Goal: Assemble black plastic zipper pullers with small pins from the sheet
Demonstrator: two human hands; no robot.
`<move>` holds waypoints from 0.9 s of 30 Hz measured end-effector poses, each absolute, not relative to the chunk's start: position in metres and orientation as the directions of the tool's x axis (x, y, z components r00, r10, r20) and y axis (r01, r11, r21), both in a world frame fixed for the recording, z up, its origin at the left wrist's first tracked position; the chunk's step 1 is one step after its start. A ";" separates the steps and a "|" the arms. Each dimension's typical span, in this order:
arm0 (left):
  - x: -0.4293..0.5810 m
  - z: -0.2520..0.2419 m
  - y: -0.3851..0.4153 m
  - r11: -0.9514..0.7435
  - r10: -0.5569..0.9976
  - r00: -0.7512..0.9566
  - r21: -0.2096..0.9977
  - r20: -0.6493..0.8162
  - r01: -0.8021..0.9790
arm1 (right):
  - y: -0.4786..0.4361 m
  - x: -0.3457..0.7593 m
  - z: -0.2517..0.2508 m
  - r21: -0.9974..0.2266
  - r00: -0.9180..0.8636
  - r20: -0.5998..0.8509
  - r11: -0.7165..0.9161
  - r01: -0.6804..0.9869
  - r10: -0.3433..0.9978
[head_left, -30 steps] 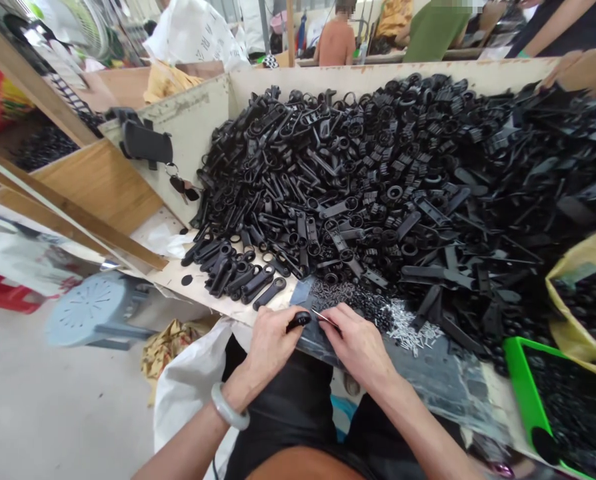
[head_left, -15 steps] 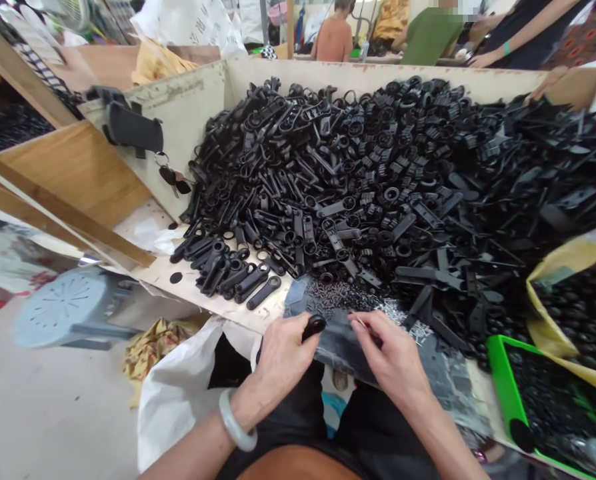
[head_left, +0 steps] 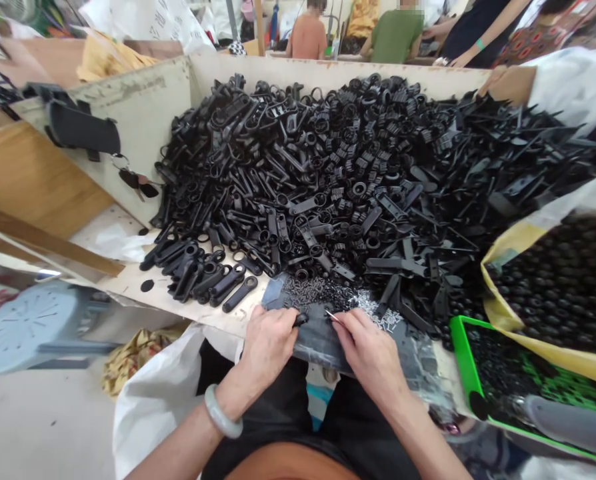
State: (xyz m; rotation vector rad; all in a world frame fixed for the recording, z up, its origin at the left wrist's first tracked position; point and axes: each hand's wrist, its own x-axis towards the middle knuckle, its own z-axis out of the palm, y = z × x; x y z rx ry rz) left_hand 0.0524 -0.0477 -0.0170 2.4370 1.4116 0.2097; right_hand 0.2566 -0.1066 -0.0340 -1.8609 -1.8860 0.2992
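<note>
My left hand point(head_left: 271, 343), with a pale bangle point(head_left: 222, 413) at the wrist, is closed around a small black plastic part point(head_left: 301, 320); only its end shows past the fingers. Just across from it, my right hand point(head_left: 371, 350) pinches a thin metal pin point(head_left: 331, 315) that points toward the black part without visibly touching it. Both hands are over a dark sheet point(head_left: 318, 343) at the near edge of the table. Beyond the fingers lie tiny grey pieces point(head_left: 303, 291) and shiny metal pins point(head_left: 384, 316). Several black handle-shaped parts point(head_left: 241, 295) lie left of the sheet.
A large heap of black plastic parts point(head_left: 288, 173) fills the walled table. On the right stand a yellow-edged sack point(head_left: 498, 300) of round black pieces and a green tray point(head_left: 462, 347). Keys point(head_left: 138, 183) hang at left, above a blue stool point(head_left: 23, 327). Other people are behind the far wall.
The view has swung right, so the scene sits further left. My left hand has turned the black part, and the right hand's pin now points toward it more visibly.
</note>
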 end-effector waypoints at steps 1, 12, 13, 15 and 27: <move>0.051 -0.017 -0.048 -0.460 0.866 0.499 0.344 -0.029 0.818 | -0.103 0.253 -0.034 -0.475 0.011 0.161 0.068 0.877 0.987; 0.034 -0.021 -0.037 -0.410 0.856 0.514 0.529 -0.058 0.743 | -0.109 0.268 -0.025 -0.705 0.113 0.186 0.052 0.708 0.976; 0.034 -0.020 -0.036 -0.407 0.853 0.517 0.532 -0.068 0.742 | -0.111 0.265 -0.026 -0.714 0.108 0.176 0.052 0.698 0.978; 0.034 -0.020 -0.035 -0.406 0.852 0.518 0.527 -0.077 0.747 | -0.112 0.256 -0.027 -0.738 0.093 0.153 0.052 0.673 0.984; 0.033 -0.011 -0.046 -0.348 0.906 0.421 0.628 0.036 0.696 | -0.085 0.208 -0.028 -0.952 0.130 -0.154 -0.183 0.246 0.979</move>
